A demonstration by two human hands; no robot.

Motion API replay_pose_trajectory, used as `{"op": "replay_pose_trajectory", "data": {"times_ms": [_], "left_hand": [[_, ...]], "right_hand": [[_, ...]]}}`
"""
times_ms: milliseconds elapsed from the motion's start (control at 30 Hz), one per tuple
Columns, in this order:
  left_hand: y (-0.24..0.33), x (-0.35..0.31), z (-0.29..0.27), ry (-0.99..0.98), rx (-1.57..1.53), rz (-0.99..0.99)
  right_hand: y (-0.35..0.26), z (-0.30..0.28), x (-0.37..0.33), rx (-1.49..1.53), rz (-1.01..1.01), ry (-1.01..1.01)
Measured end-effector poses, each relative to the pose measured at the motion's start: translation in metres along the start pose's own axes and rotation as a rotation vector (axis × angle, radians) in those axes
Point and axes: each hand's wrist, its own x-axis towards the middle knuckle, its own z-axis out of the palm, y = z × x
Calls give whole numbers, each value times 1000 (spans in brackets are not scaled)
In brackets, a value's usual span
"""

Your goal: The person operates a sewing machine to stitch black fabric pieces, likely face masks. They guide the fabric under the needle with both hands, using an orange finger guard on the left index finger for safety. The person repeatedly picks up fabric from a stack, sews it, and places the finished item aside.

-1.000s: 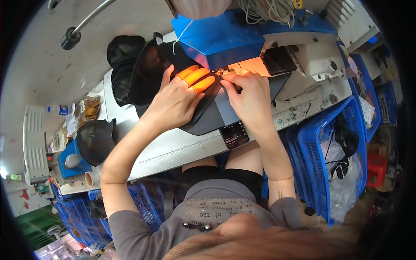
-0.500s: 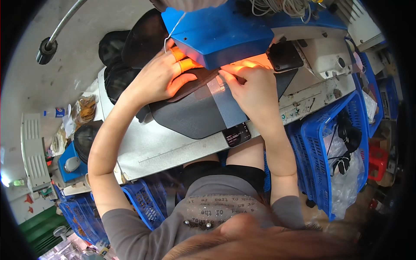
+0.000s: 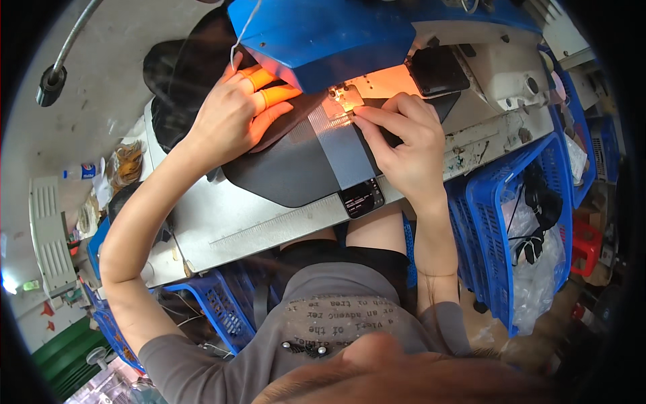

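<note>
My left hand [image 3: 232, 111], with orange finger covers on two fingers, lies on a dark brown flat piece [image 3: 272, 131] beside the blue sewing machine head [image 3: 330, 47]. Its fingers are stretched out and spread, the tips partly hidden by the head. My right hand [image 3: 409, 141] sits right of the lit needle area [image 3: 344, 99]. Thumb and index finger are pinched together there; whatever they hold is too small to make out. Under the brown piece is a black board [image 3: 269, 178], crossed by a grey ribbed strip [image 3: 346, 158].
A phone [image 3: 362, 198] lies at the table's front edge, near a printed ruler scale [image 3: 269, 227]. Another black device [image 3: 437, 71] rests on the machine bed. Blue plastic baskets [image 3: 490, 249] stand at the right, one holding clear bags and black items. Black material [image 3: 168, 121] is heaped at the left.
My right hand has drawn back from under the machine head, its fingers now pinched, uncovering the lit needle area. My left hand stays on the brown piece. The whole view has shifted slightly.
</note>
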Motion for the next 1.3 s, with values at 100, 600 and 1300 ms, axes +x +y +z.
{"op": "replay_pose_trajectory", "data": {"times_ms": [100,600,1300], "left_hand": [[16,-2,-1,2,54,-90],[68,-14,-12,-161,-80,-218],[44,4,-12,-152,398,-172]], "right_hand": [[2,0,0,3,-12,10],[2,3,-1,26,-7,45],[5,5,-1,14,-17,63]]}}
